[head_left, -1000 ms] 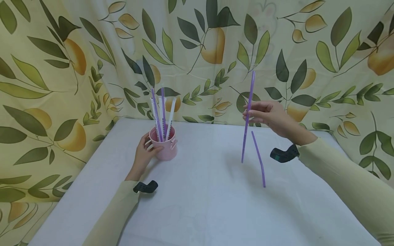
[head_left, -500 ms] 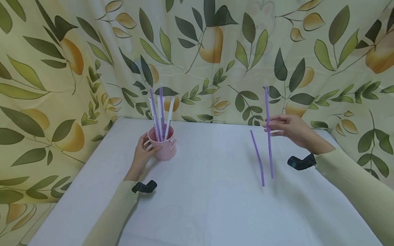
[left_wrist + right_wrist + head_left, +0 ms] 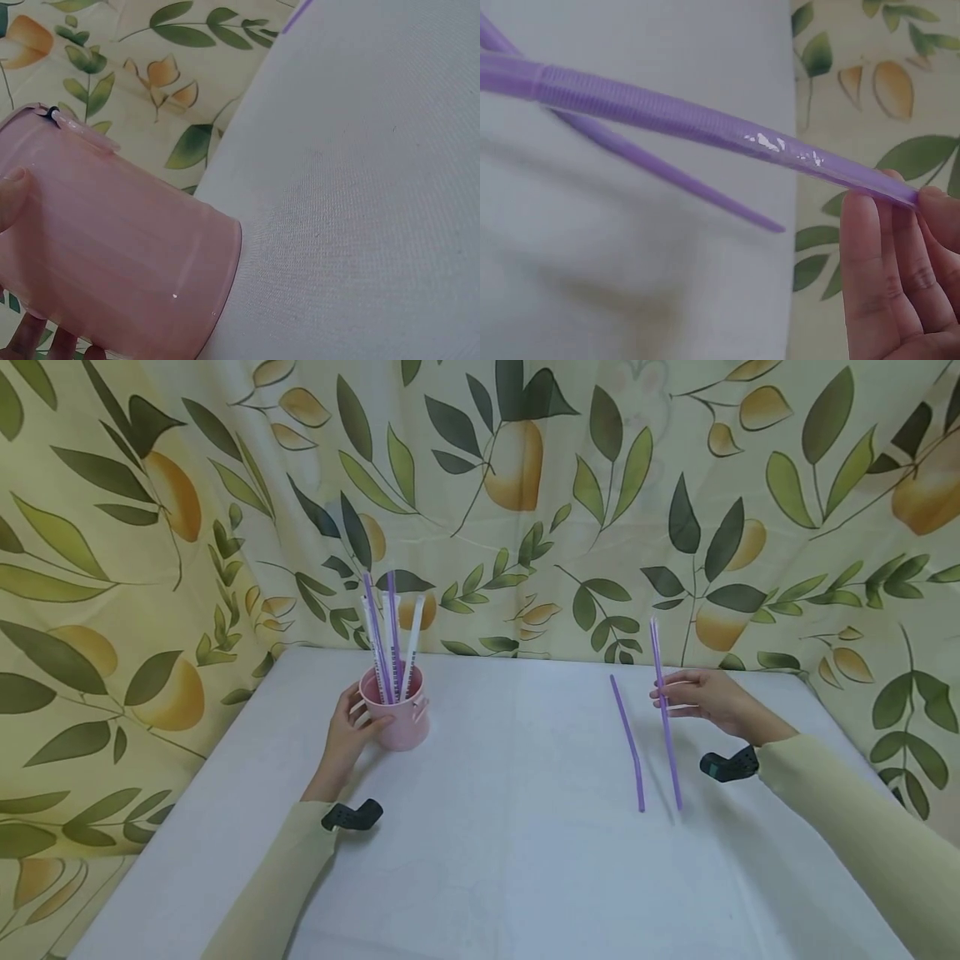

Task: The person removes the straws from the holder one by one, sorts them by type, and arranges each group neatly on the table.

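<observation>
At the left of the head view, my left hand [image 3: 351, 733] grips a small pink bucket [image 3: 405, 727] from its near left side, thumb across the front. The left wrist view shows the bucket's wall [image 3: 127, 247] close up. Several purple and white straws [image 3: 393, 647] stand in it. My right hand [image 3: 712, 702] pinches a purple straw [image 3: 670, 739] between thumb and fingertips, tilted, its lower end near the table. Its ribbed bend [image 3: 630, 97] shows in the right wrist view. Just left of it, another purple straw [image 3: 628, 743] lies on the table, slightly bent.
A white cloth covers the table [image 3: 495, 860]. Behind it hangs a curtain [image 3: 480, 577] printed with leaves and fruit, close to the table's back edge. Dark devices are worn on the left wrist [image 3: 352, 816] and the right wrist [image 3: 729, 765].
My right hand has carried the purple straw rightward, past the lying straw, and then lowered it toward the table. The left hand and the bucket have stayed in place.
</observation>
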Tool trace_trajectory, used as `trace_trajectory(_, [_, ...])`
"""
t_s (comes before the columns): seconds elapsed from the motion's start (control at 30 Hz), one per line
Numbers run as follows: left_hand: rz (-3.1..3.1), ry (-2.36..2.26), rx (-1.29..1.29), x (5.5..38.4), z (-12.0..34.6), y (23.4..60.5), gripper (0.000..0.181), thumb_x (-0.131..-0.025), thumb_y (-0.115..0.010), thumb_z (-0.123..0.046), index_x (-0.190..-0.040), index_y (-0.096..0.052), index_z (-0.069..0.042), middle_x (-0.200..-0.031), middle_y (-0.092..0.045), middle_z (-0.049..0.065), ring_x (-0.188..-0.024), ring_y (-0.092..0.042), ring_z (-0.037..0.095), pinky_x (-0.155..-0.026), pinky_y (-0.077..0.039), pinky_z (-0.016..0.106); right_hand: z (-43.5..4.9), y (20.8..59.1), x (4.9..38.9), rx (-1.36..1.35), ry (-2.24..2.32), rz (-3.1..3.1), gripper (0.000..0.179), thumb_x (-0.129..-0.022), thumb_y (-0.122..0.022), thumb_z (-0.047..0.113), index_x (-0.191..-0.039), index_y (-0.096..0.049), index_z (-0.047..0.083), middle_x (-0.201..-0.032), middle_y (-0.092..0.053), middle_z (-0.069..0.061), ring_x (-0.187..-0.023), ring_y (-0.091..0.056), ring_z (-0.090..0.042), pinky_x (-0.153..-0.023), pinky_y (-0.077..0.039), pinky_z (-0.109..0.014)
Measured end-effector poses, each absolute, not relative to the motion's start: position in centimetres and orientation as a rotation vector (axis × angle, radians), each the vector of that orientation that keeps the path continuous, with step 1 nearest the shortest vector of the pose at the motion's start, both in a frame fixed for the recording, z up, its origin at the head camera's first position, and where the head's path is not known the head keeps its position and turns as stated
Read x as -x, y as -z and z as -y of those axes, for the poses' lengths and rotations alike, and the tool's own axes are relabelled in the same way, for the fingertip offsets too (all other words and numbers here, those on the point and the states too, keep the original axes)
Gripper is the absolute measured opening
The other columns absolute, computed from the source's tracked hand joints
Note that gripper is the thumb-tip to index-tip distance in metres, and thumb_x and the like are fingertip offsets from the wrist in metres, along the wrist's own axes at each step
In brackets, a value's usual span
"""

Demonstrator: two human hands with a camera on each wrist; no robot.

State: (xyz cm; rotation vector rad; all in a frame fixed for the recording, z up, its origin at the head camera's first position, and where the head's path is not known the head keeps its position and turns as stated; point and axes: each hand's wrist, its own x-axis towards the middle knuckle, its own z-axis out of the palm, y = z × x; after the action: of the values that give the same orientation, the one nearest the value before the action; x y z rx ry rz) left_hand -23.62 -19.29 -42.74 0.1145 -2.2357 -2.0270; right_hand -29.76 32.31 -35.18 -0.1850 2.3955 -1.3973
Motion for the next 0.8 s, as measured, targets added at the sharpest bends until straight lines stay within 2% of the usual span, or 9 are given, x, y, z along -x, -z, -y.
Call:
trace_trajectory(0.23, [2.244,2.047,-0.135,23.6,19.3,42.5,0.079,-0.085,-0.069,-0.011,-0.148,-0.023,-0.017,-0.153,-0.026,0.009,-0.141,-0.027,0.028,-0.117,-0.029,0.042,-32.9,37.2,31.0,0.106,1.448,-2.286,0.052,-0.097,-0.052,0.017,-0.133,-0.034,-0.014,-0.094,-0.07,0.014,-0.088,-0.067,-0.001,-0.09,-0.055,-0.034])
trace_trajectory(0.4, [2.229,2.081,-0.128,22.8,19.0,41.1,0.078,-0.085,-0.067,-0.007,-0.148,-0.023,-0.012,-0.153,-0.025,0.013,-0.141,-0.027,0.031,-0.117,-0.029,0.043,-32.7,37.9,31.6,0.049,1.422,-2.282,0.053,-0.096,-0.053,0.017,-0.135,-0.033,-0.013,-0.097,-0.069,0.012,-0.085,-0.066,0.001,-0.095,-0.052,-0.038])
trace_trajectory(0.6, [2.247,2.061,-0.128,22.3,18.7,40.2,0.076,-0.086,-0.066,-0.007,-0.147,-0.023,-0.011,-0.153,-0.025,0.014,-0.14,-0.027,0.032,-0.117,-0.029,0.043,-32.6,38.3,32.1,-0.018,1.347,-2.302,0.055,-0.096,-0.052,0.017,-0.137,-0.032,-0.014,-0.104,-0.068,0.004,-0.083,-0.063,0.001,-0.091,-0.055,-0.031])
trace_trajectory(0.8, [2.23,2.065,-0.123,23.0,19.1,41.3,0.076,-0.085,-0.067,-0.007,-0.147,-0.024,-0.013,-0.153,-0.026,0.013,-0.14,-0.028,0.031,-0.117,-0.03,0.043,-32.5,38.9,32.4,-0.068,1.312,-2.3,0.056,-0.095,-0.054,0.019,-0.137,-0.033,-0.013,-0.092,-0.068,0.011,-0.08,-0.061,0.0,-0.083,-0.057,-0.024])
